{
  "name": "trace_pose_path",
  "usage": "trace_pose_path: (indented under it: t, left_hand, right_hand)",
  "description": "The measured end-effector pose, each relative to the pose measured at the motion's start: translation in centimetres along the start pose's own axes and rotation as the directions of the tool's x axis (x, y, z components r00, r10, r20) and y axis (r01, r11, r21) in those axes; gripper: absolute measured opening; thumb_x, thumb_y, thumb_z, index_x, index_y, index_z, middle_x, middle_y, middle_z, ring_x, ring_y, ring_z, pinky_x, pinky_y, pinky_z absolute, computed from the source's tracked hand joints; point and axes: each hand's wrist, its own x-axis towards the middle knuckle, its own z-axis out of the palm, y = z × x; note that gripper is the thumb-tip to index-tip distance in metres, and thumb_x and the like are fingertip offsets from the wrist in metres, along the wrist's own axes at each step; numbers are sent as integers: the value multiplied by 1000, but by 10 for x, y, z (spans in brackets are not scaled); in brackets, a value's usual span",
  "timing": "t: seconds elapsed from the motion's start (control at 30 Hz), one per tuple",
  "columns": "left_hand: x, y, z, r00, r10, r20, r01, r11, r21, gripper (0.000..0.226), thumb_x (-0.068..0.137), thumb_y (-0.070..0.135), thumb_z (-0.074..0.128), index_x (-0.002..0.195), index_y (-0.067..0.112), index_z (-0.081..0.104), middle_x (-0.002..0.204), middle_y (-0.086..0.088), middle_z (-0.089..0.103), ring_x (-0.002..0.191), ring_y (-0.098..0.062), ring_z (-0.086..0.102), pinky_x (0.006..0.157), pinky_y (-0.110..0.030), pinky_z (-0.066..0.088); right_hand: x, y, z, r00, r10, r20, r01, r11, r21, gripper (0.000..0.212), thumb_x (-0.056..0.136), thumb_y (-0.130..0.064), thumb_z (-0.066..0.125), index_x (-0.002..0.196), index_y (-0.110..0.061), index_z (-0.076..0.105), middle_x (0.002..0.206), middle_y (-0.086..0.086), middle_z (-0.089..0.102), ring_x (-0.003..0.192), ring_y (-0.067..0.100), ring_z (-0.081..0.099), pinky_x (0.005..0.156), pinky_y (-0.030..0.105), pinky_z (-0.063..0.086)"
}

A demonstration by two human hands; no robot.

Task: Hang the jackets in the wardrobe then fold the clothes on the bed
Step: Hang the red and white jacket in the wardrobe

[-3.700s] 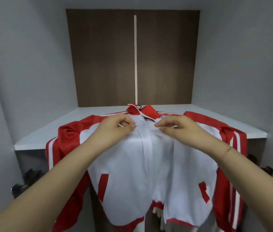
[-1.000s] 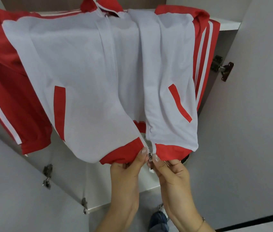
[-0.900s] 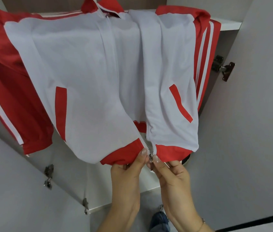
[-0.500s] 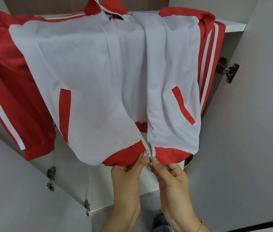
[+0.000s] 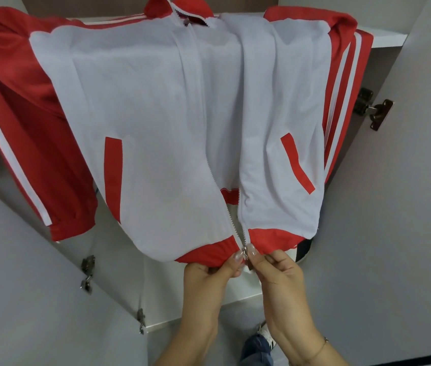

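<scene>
Hands pinch the jacket [image 5: 156,107] hem at lower centre: left hand [image 5: 209,276] and right hand [image 5: 277,273] meeting at the zipper [image 5: 245,251].

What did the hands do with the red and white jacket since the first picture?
Both hands went from the collar down to the bottom hem. The left hand now pinches the red hem band and the right hand pinches the other side at the small metal zip slider. The red and white zip-up jacket stays draped over the white wardrobe shelf, its zip still open.
</scene>
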Motion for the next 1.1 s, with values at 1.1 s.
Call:
trace_pose_path:
  t: [1.1]
  left_hand:
    - [5, 36, -75, 947, 322, -14, -172, 541, 823, 26, 82, 60, 63, 74, 35, 58, 71, 19, 61, 72, 7, 59, 55, -7, 41]
  right_hand:
    - [54, -147, 87, 824, 97, 558, 262, 808, -527, 28, 95, -24, 60, 80, -4, 74, 47, 3, 47, 39, 14, 41, 38, 21, 35]
